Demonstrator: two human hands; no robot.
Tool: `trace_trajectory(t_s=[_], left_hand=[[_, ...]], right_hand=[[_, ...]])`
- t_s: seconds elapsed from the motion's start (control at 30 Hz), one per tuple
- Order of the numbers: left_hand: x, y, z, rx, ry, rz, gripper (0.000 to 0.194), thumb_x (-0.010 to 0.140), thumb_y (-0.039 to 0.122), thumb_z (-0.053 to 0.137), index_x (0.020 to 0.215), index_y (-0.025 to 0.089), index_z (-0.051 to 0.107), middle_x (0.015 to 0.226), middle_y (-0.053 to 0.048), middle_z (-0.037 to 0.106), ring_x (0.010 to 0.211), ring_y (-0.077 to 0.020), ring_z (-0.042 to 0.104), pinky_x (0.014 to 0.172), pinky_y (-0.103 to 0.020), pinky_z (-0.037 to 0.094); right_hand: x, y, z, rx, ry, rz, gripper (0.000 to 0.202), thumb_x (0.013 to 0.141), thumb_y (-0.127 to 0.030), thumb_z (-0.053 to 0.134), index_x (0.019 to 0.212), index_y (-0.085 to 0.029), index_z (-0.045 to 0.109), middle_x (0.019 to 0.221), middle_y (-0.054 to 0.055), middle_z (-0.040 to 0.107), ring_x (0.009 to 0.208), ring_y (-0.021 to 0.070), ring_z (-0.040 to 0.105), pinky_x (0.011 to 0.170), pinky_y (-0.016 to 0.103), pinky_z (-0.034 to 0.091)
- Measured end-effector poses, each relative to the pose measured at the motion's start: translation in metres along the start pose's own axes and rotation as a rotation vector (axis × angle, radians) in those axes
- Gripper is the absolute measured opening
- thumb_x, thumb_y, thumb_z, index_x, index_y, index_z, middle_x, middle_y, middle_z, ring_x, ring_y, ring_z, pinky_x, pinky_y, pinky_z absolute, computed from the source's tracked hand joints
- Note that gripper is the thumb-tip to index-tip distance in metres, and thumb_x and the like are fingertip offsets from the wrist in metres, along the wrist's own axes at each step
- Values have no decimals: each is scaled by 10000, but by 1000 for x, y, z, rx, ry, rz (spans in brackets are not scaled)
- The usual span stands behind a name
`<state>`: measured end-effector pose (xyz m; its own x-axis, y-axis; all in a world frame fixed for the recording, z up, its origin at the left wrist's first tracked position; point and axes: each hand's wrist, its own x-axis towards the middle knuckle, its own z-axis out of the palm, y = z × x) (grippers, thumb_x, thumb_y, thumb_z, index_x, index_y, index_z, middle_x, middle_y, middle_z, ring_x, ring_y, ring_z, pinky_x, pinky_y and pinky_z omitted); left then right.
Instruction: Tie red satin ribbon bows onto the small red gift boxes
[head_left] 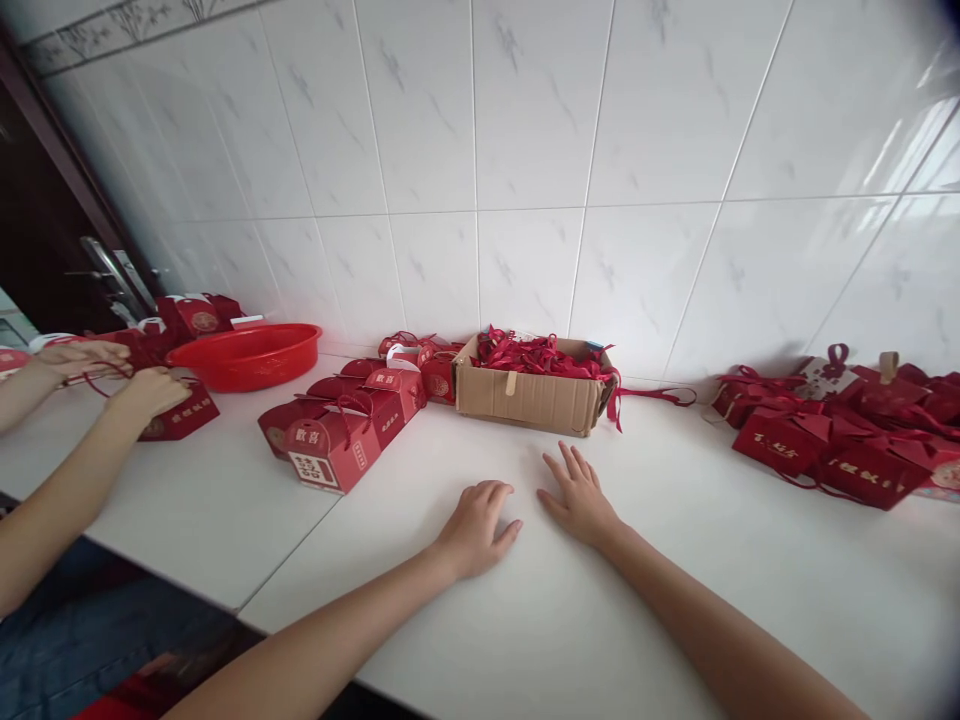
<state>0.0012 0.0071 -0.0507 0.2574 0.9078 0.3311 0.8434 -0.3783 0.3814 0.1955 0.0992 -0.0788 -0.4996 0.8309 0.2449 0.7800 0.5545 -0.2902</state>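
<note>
My left hand (475,525) rests on the white counter (570,600) with its fingers loosely curled, holding nothing. My right hand (577,495) lies flat beside it, fingers spread, also empty. Just beyond both hands stands a cardboard box (525,398) filled with red ribbons (536,353). To the left of my left hand sits a cluster of red gift boxes (341,430) with handles.
More red gift boxes (840,440) pile up at the right. A red plastic basin (251,355) sits at the back left. A co-worker's hands (146,392) at the far left handle a red box (180,418) and cord. A white tiled wall backs the counter.
</note>
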Motion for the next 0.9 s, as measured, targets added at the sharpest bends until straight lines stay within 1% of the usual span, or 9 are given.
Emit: trace_trajectory(t_s=[0.17, 0.33, 0.47, 0.57, 0.67, 0.77, 0.9], left_hand=[[0, -3, 1, 2, -15, 43, 326, 839, 306, 482, 1139, 178, 495, 1166, -131, 581, 1130, -281, 509, 962, -474, 388], [0, -7, 2, -18, -35, 84, 295, 846, 288, 463, 1114, 167, 493, 1149, -137, 579, 1120, -286, 507, 947, -481, 385], [1, -9, 2, -32, -52, 109, 281, 837, 291, 471, 1086, 162, 489, 1134, -141, 575, 1109, -296, 496, 932, -497, 377], [2, -12, 2, -44, -69, 129, 267, 834, 289, 465, 1072, 170, 479, 1120, -139, 566, 1100, -297, 488, 928, -508, 373], [1, -15, 2, -63, -106, 162, 263, 837, 286, 454, 1076, 179, 464, 1120, -133, 556, 1116, -292, 474, 948, -513, 364], [-1, -19, 2, -77, -165, 203, 287, 836, 296, 455, 1096, 176, 455, 1166, -143, 536, 1170, -300, 444, 990, -520, 337], [-4, -21, 0, -72, -249, 241, 328, 842, 314, 448, 1130, 157, 456, 1250, -171, 494, 1253, -333, 377, 1020, -529, 314]], right_hand=[[-1, -3, 1, -57, 47, 84, 601, 890, -509, 375, 1392, -179, 382, 1536, 154, 146, 1403, 345, 125, 1079, 501, 204], [-1, -9, 1, -109, 69, 180, 594, 888, -510, 375, 1373, -168, 413, 1524, 154, 190, 1396, 335, 155, 1083, 459, 208], [1, -13, 2, -142, 75, 245, 601, 883, -522, 378, 1356, -156, 439, 1509, 161, 232, 1383, 349, 188, 1078, 455, 217], [4, -15, 3, -155, 65, 270, 586, 877, -533, 383, 1333, -174, 470, 1499, 140, 272, 1376, 339, 217, 1075, 449, 230], [7, -16, 4, -162, 50, 290, 565, 872, -536, 391, 1318, -203, 487, 1489, 109, 310, 1368, 322, 251, 1065, 440, 260], [9, -17, 6, -167, 55, 329, 572, 869, -544, 391, 1326, -211, 479, 1485, 94, 325, 1350, 322, 292, 1050, 432, 293], [9, -22, 7, -176, 97, 415, 616, 856, -548, 407, 1325, -154, 476, 1440, 131, 391, 1319, 345, 334, 1044, 441, 299]])
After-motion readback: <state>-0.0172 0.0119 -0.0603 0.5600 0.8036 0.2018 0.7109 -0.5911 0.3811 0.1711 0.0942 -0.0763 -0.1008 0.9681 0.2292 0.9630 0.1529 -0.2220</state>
